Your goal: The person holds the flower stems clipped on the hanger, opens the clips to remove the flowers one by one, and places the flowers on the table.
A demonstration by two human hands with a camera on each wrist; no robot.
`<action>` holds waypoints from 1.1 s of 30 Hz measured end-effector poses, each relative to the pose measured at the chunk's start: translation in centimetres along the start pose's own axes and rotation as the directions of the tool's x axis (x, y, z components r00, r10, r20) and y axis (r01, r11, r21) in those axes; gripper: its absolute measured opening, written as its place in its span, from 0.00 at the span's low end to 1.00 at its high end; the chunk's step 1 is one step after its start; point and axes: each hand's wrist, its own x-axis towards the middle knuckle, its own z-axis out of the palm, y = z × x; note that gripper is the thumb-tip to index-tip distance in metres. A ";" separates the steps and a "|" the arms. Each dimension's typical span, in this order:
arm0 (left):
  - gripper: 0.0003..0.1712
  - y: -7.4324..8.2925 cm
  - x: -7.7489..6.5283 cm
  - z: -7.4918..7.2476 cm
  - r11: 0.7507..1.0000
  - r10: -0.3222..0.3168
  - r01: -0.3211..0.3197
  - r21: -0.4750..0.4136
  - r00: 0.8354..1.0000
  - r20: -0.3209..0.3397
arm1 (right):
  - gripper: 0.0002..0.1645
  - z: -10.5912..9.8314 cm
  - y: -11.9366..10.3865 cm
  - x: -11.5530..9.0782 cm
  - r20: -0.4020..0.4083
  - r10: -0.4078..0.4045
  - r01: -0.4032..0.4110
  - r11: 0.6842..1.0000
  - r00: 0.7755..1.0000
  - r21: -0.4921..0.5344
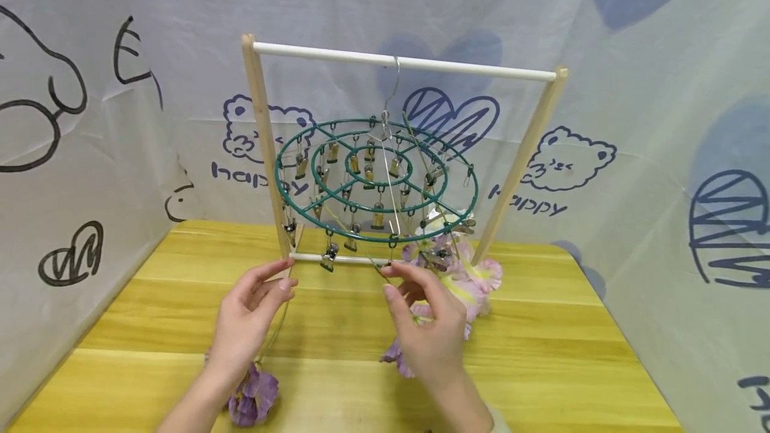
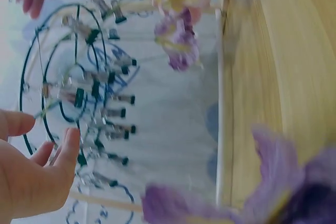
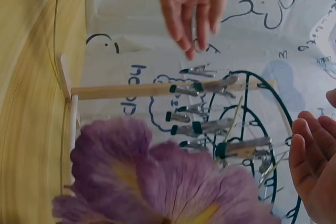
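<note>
A round green drying hanger (image 1: 377,179) with several metal clips hangs by its hook from a white bar. My left hand (image 1: 249,306) is by its near left side, thumb and fingers apart, holding nothing. My right hand (image 1: 427,316) is just below the front rim, close to a clip (image 1: 392,246). In the right wrist view the fingers of that hand (image 3: 315,166) are loosely bent, with a gap to the thumb. Pink and purple artificial flowers (image 1: 472,279) hang at the hanger's right, partly behind my right hand. Another purple flower (image 1: 255,396) lies by my left forearm.
The frame has two wooden posts (image 1: 522,166), a white top bar (image 1: 469,67) and a white lower bar (image 1: 313,258). It stands on a yellow wood-grain table (image 1: 541,353). White cloth with drawings (image 1: 662,119) encloses the back and sides.
</note>
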 end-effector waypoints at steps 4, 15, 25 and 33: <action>0.21 0.5 -0.6 1.7 0.995 0.085 -0.088 -0.044 0.995 -0.050 | 0.18 -0.5 0.8 -0.1 -0.035 0.004 -0.005 1.000 0.999 -0.018; 0.19 0.1 -0.4 6.3 0.953 0.284 -0.285 -0.101 0.959 -0.023 | 0.22 -1.1 2.2 -0.5 -0.031 0.093 -0.096 0.990 0.995 -0.099; 0.20 -1.6 1.7 9.0 0.982 0.137 -0.133 -0.134 0.990 0.022 | 0.27 -1.1 3.0 -1.1 0.030 0.186 -0.181 0.976 0.982 -0.123; 0.18 -2.0 3.0 10.5 0.967 0.049 -0.052 -0.248 0.999 -0.018 | 0.26 -1.3 3.5 -1.1 0.087 0.215 -0.198 0.965 0.973 -0.169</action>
